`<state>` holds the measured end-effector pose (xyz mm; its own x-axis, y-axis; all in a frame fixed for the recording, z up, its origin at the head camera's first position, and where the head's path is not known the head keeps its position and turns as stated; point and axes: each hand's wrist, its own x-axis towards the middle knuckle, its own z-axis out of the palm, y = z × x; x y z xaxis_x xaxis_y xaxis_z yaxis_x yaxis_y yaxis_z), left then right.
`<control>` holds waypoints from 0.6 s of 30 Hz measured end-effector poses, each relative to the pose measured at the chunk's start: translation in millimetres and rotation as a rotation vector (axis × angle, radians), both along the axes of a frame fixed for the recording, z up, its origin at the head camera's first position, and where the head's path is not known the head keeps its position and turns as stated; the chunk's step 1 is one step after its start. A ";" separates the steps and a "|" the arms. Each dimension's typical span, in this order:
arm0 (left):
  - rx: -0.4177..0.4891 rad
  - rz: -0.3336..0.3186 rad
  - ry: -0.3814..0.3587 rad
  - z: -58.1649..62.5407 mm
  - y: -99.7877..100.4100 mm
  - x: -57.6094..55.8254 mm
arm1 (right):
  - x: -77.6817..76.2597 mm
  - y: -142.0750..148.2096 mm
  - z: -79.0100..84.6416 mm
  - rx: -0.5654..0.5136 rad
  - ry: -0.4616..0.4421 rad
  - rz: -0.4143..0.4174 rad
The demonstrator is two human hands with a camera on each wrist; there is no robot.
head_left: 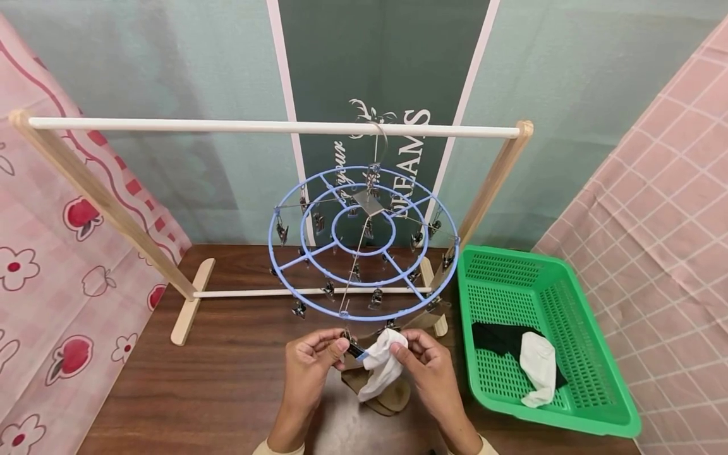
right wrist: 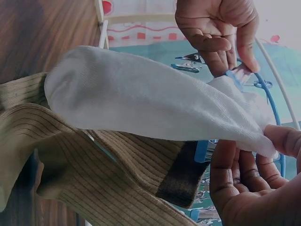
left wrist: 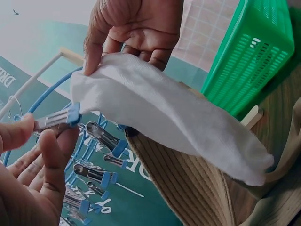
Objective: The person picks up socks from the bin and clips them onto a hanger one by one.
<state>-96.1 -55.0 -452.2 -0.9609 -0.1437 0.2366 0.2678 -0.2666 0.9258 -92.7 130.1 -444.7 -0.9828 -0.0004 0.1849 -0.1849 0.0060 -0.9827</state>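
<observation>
My left hand (head_left: 311, 363) pinches a metal clip (left wrist: 57, 119) with blue tips between thumb and fingers. A white sock (left wrist: 155, 106) meets those tips at its cuff, and its foot end hangs loose. The other side of the cuff is gripped by the thumb and fingers of my right hand (head_left: 435, 370). Above both hands is a round blue clip hanger (head_left: 364, 318), with several metal clips dangling from it. Brown ribbed socks (right wrist: 127, 188) hang just behind the white one; a blue-tipped clip sits at the dark cuff of one.
The hanger hooks over the white bar (head_left: 170, 126) of a wooden rack standing on the brown table (head_left: 239, 392). To the right is a green basket (head_left: 506, 254) holding a white sock (head_left: 537, 366) and black cloth (head_left: 495, 338). Pink and green printed fabric surrounds the table.
</observation>
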 end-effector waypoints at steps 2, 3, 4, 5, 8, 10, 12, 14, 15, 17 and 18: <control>0.011 -0.023 0.002 -0.4 -0.7 -0.2 | 0.2 0.1 -0.5 -0.004 -0.014 -0.003; 0.016 -0.035 0.001 -0.7 -1.0 -0.4 | 0.3 0.2 -0.7 -0.005 -0.020 -0.005; 0.017 -0.046 0.002 -1.2 -1.4 -0.6 | 0.5 0.3 -0.9 -0.006 -0.027 -0.007; 0.020 -0.058 0.000 -1.4 -1.8 -0.8 | 0.6 0.5 -1.3 -0.006 -0.033 -0.008; 0.017 -0.082 -0.007 -3.2 -2.9 -1.9 | 0.8 0.8 -2.6 -0.002 -0.047 -0.013; 0.012 -0.089 -0.013 -4.4 -3.6 -2.1 | 1.1 0.9 -3.1 0.002 -0.054 -0.019; 0.011 -0.093 -0.017 -5.5 -4.3 -2.0 | 1.5 1.0 -4.1 0.004 -0.059 -0.024; 0.009 -0.098 -0.019 -6.2 -4.7 -1.3 | 2.2 1.3 -5.4 0.005 -0.064 -0.029; 0.008 -0.102 -0.018 -6.6 -5.1 -1.0 | 2.5 1.5 -6.0 0.007 -0.065 -0.032; 0.006 -0.109 -0.017 -7.4 -5.6 -0.3 | 3.1 2.0 -7.9 0.014 -0.065 -0.037; 0.005 -0.111 -0.018 -7.7 -5.9 0.0 | 3.3 2.4 -8.6 0.017 -0.068 -0.039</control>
<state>-96.1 -60.9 -459.9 -0.9750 -0.0372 0.2191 0.2201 -0.2980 0.9288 -89.4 132.5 -453.3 -0.9924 0.0352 0.1183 -0.1173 0.0288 -0.9927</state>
